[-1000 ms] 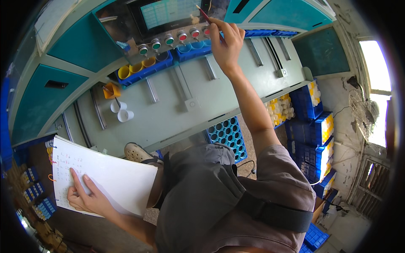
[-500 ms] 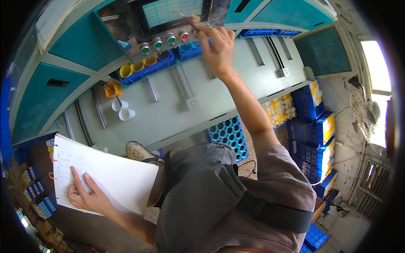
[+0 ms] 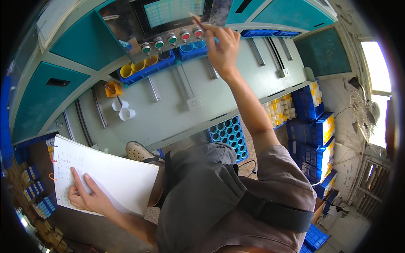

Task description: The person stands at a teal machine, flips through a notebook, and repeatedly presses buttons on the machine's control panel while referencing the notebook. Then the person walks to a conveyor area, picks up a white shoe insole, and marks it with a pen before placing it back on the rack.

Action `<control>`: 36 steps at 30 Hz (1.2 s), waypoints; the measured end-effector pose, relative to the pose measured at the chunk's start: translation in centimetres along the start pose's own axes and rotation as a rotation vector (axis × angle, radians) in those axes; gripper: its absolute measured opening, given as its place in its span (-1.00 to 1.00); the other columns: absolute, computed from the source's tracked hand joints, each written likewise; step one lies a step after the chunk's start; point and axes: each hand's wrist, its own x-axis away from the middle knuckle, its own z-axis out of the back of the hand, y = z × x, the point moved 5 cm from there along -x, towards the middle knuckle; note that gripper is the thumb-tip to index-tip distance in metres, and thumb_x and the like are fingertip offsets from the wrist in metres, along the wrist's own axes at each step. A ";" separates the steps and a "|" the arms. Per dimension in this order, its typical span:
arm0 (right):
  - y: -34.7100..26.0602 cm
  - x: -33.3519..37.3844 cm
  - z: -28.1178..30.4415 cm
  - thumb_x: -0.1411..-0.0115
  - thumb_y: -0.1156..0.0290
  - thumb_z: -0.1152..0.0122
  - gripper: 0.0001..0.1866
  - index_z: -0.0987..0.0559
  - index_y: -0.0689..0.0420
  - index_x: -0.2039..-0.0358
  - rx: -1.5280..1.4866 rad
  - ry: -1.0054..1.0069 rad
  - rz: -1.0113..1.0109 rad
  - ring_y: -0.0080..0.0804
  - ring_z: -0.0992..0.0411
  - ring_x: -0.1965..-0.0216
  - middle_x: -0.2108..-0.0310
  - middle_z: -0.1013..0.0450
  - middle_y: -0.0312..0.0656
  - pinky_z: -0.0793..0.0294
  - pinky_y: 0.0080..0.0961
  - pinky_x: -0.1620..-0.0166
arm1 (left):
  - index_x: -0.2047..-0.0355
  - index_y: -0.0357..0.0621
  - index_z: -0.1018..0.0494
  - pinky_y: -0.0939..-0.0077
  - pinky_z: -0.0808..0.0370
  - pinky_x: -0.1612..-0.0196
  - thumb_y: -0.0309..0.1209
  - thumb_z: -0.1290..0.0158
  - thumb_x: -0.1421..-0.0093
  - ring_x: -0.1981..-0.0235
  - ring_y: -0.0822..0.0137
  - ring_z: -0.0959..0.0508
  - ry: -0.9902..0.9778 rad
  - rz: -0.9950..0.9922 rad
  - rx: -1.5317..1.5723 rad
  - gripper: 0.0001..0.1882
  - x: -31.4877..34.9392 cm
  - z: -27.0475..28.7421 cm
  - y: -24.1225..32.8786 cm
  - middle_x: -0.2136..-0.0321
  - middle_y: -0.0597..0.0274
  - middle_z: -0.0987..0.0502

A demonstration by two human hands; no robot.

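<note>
My left hand (image 3: 88,192) rests on the page of a ring-bound notebook (image 3: 122,175) with handwriting near its bound edge. Its index finger points at the writing and the thumb is spread, with the other fingers curled. The notebook lies across my leg. My right hand (image 3: 223,48) is raised at the control panel, closed on a thin dark-red pen-like stick (image 3: 197,20). The stick's pale tip is by the lower right of the touchscreen (image 3: 173,12); whether it touches the glass I cannot tell. Below the screen runs a row of green and red push buttons (image 3: 172,39).
On the pale bench (image 3: 168,114) are metal rails, two white cups (image 3: 126,114) and an orange container (image 3: 113,89). Blue trays with yellow cups (image 3: 138,66) stand under the panel. A blue crate of round holders (image 3: 230,137) is on the floor; stacked crates (image 3: 312,139) stand right.
My right hand has moved slightly right and down with the stick, drawing its tip toward the screen's lower right. My left hand and the notebook have stayed put.
</note>
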 end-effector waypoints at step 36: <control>0.3 0.0 -0.2 -0.17 0.50 -0.31 -0.91 -0.67 0.02 0.30 -0.030 0.001 0.022 -0.45 -0.42 0.42 0.51 -0.52 -0.43 -0.19 -0.42 0.17 | -0.16 0.18 -0.60 0.32 -0.31 0.07 -0.22 -0.20 -0.31 0.25 0.28 -0.33 0.007 -0.027 -0.020 -0.60 -0.2 0.1 0.4 0.33 0.31 -0.26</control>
